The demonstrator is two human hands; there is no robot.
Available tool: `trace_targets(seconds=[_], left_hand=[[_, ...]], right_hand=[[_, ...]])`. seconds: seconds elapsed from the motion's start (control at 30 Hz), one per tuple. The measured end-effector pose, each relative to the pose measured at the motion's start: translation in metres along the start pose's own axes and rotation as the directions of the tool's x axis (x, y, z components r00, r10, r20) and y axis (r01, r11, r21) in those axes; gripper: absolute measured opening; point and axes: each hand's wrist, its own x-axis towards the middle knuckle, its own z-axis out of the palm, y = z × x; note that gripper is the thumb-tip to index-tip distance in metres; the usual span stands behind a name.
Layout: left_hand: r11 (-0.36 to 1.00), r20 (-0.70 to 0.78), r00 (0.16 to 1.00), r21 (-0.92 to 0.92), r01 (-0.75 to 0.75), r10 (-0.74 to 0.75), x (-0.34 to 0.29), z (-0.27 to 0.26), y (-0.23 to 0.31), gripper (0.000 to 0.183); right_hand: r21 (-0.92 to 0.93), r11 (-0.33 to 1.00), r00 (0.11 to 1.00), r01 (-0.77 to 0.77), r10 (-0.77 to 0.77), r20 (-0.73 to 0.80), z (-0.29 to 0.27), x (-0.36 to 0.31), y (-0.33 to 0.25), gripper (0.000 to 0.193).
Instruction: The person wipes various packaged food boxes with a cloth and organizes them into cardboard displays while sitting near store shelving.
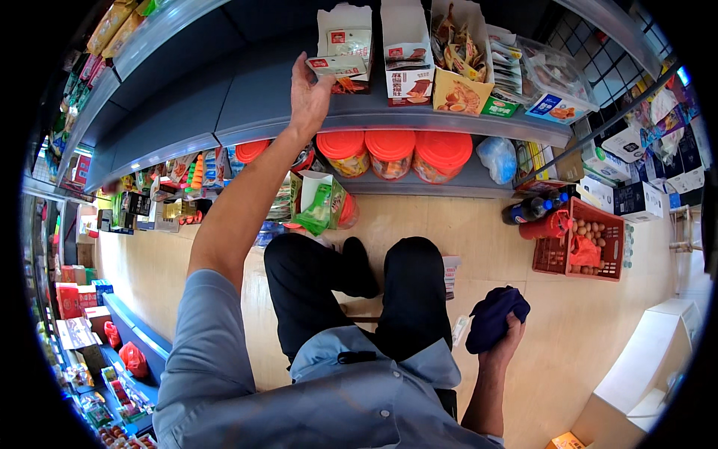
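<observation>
My left hand (308,99) reaches up to the shelf and pinches a small white snack packet (336,66) at the front of an open display box (323,26). More packets of the same look stand in that box behind it. Low at my right side, my right hand (508,346) is closed round a bunched dark purple cloth (492,320). Beside the left hand's box stands another open white box (404,34) with packets, then a yellow box (458,91) full of wrapped snacks.
The dark shelf (258,82) has a metal front lip. Below it stand jars with red lids (390,141) and a green packet (320,206) in a carton. On the floor to the right are a red basket (576,268) of eggs and dark bottles (527,210). A white carton (643,352) stands nearer.
</observation>
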Motion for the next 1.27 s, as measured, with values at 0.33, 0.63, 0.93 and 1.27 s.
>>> trace_targets(seconds=[0.33,0.63,0.93,1.27], left_hand=[[0.987,0.188,0.971,0.087,0.133,-0.147,0.018,0.001,0.03,0.043],[0.972,0.288,0.947,0.224,0.076,-0.14,0.028,-0.012,0.028,0.049],[0.978,0.45,0.878,0.192,0.085,-0.165,-0.145,-0.019,0.102,0.047],[0.318,0.499,0.349,-0.149,0.936,-0.793,-0.305,-0.109,0.141,0.084]], right_hand=[[-0.002,1.0,1.0,0.007,-0.007,-0.013,-0.007,0.002,0.007,0.048],[0.049,0.999,0.999,-0.02,0.019,0.029,0.004,-0.009,0.003,0.036],[0.344,0.937,0.967,-0.056,-0.034,0.251,0.034,-0.014,-0.002,0.055],[-0.305,0.619,0.439,0.724,-0.073,0.895,0.119,-0.054,0.056,0.076]])
